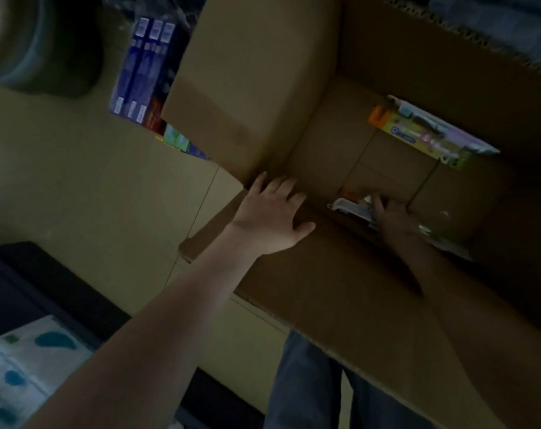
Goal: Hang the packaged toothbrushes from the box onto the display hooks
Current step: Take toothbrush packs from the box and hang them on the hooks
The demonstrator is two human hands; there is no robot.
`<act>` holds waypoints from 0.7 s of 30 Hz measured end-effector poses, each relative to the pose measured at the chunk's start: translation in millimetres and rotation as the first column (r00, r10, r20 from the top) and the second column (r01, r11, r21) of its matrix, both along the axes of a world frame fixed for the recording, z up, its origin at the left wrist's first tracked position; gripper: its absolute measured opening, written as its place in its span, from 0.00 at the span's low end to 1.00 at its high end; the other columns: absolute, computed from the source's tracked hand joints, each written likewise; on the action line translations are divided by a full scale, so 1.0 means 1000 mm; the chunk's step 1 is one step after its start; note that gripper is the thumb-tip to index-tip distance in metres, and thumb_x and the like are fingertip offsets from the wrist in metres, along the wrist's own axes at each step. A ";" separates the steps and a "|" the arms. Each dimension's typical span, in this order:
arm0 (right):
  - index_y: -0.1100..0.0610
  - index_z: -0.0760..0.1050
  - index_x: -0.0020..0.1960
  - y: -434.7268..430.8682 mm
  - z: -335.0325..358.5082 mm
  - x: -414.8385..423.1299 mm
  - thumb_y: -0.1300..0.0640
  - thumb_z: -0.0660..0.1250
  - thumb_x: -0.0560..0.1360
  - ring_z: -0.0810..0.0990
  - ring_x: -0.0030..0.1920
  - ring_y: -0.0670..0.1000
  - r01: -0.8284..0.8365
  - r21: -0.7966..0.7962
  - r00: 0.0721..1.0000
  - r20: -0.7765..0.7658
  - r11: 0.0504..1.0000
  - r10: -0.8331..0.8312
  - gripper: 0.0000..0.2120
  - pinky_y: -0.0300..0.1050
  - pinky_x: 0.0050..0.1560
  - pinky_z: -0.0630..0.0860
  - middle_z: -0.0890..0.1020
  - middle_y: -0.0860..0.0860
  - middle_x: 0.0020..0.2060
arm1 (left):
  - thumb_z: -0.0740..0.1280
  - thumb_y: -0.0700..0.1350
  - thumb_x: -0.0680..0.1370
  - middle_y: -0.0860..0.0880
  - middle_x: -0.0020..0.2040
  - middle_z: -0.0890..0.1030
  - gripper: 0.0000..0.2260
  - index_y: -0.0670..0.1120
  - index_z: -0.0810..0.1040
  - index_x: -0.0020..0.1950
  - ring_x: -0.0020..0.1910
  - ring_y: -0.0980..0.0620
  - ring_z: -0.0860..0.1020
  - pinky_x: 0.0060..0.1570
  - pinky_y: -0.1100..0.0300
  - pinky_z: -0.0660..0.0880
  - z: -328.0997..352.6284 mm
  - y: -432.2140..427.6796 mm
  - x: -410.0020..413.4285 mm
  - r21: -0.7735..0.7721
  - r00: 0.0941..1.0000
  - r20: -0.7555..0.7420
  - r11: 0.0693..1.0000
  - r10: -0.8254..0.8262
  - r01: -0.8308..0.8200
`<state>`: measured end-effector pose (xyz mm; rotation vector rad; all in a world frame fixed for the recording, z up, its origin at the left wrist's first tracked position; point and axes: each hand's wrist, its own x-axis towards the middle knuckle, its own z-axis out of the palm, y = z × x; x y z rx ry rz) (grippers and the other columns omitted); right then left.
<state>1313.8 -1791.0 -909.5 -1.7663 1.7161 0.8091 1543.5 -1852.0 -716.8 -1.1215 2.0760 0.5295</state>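
2 hands [270, 216] [393, 216] at cardboard box [256, 72]

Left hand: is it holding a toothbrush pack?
No, the left hand lies flat with spread fingers on the box edge; only the right hand touches a pack inside.

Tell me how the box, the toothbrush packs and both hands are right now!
cardboard box: open, flaps folded out.
far toothbrush pack: lying by the far wall, untouched.
near toothbrush pack: on the box floor, under the right hand.
right hand: inside the box; grip unclear.
left hand: flat, fingers spread, resting on the box's near edge.
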 end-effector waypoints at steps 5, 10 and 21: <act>0.57 0.48 0.77 -0.012 0.031 -0.015 0.56 0.63 0.78 0.75 0.59 0.63 0.088 -0.033 0.988 0.127 0.996 -0.084 0.33 0.52 0.52 0.73 0.74 0.63 0.62 | 0.49 0.62 0.81 0.46 0.77 0.57 0.28 0.49 0.59 0.77 0.77 0.46 0.53 0.76 0.48 0.45 0.007 0.004 -0.001 -0.035 1.000 -0.030 0.999 -0.006 0.005; 0.55 0.57 0.70 -0.011 0.141 -0.022 0.54 0.68 0.74 0.78 0.54 0.63 0.165 -0.129 0.962 0.241 0.978 -0.131 0.30 0.48 0.44 0.71 0.78 0.61 0.56 | 0.53 0.57 0.82 0.45 0.75 0.61 0.25 0.46 0.60 0.75 0.74 0.46 0.59 0.75 0.49 0.49 0.045 0.008 -0.022 -0.102 0.996 -0.079 0.994 0.031 -0.039; 0.56 0.58 0.70 -0.012 0.473 -0.029 0.58 0.72 0.69 0.78 0.53 0.58 0.511 -0.281 0.773 0.564 0.812 -0.291 0.34 0.49 0.49 0.75 0.77 0.56 0.55 | 0.70 0.55 0.75 0.54 0.63 0.71 0.41 0.47 0.49 0.78 0.63 0.55 0.72 0.60 0.61 0.68 0.291 -0.005 -0.076 0.492 0.336 -0.496 0.578 0.801 -0.651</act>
